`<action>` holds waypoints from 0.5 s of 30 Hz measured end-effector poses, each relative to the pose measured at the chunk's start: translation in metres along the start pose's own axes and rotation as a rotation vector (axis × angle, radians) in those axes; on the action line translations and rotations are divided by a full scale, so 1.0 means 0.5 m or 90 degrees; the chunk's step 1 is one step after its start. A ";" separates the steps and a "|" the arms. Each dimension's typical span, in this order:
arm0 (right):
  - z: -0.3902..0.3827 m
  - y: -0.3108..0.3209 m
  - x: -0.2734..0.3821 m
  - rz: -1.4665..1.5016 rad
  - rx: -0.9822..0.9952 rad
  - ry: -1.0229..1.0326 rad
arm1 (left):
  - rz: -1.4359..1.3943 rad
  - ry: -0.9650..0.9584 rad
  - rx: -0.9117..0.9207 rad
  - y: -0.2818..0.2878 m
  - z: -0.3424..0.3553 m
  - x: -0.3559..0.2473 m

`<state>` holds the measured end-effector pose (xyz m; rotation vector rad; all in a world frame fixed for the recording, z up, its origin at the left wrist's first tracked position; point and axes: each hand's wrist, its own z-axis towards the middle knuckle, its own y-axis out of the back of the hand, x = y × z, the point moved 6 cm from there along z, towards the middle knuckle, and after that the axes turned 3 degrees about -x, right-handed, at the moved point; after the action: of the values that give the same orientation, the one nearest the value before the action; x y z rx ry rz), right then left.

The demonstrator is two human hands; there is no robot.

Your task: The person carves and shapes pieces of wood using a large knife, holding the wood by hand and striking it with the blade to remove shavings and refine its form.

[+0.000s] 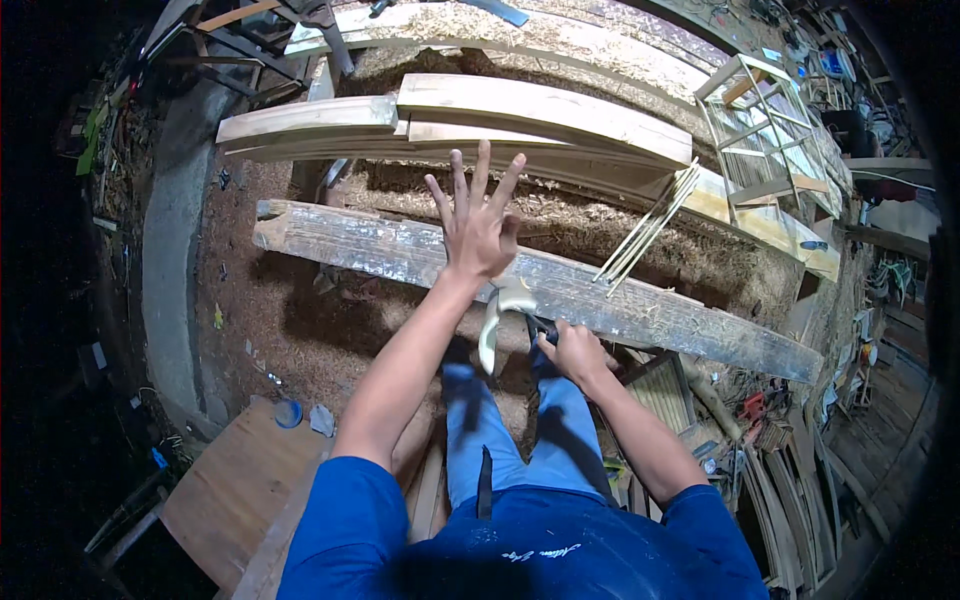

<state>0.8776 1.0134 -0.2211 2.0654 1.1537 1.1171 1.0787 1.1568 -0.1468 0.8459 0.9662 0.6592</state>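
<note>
**Left hand splayed on the weathered beam, right hand gripping a dark-handled tool**

The left hand (478,225) is pressing down flat with all five fingers spread wide apart, holding nothing, its palm resting on the top face of the weathered beam (640,305) that is running across the view from upper left to lower right; the right hand (575,352) is curling shut around a dark-handled tool (541,328) just below the beam's near edge, and what kind of tool it is cannot be told, since the fist is hiding most of it; between the two hands a pale curved piece (497,318) is hanging down from the beam's edge, touching or nearly touching the tool's tip. The person's blue-trousered legs (520,430) are standing right against the beam; a bundle of thin pale sticks (648,232) is leaning across the beam's far side to the right; beyond it, lighter sawn planks (520,115) are lying stacked, and sawdust (300,300) is covering the ground all around; a glazed wooden frame (770,135) is sitting at upper right, and a flat wooden board (235,490) is lying at lower left.

As a judgement, the risk is lying in how near the open hand is to the working end of the tool; if the tool is slipping off the pale piece or the beam is shifting on loose shavings, the bracing wrist could be struck; sawdust underfoot could also be robbing the stance of grip.
</note>
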 end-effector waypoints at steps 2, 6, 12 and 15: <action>0.002 -0.008 -0.009 -0.018 -0.009 0.038 | -0.011 0.001 0.002 -0.017 -0.020 -0.001; 0.027 -0.057 0.003 -0.013 -0.007 0.065 | 0.084 0.012 0.141 -0.095 -0.060 0.081; 0.019 -0.082 -0.019 0.026 -0.005 0.014 | -0.592 0.130 -0.056 0.134 -0.015 0.034; 0.004 -0.100 -0.002 0.073 0.026 -0.007 | -0.473 0.126 -0.026 0.261 -0.121 -0.027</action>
<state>0.8572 1.0376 -0.2599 2.1904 1.0719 1.1428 1.0043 1.2328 -0.0489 0.3346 1.3381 0.1165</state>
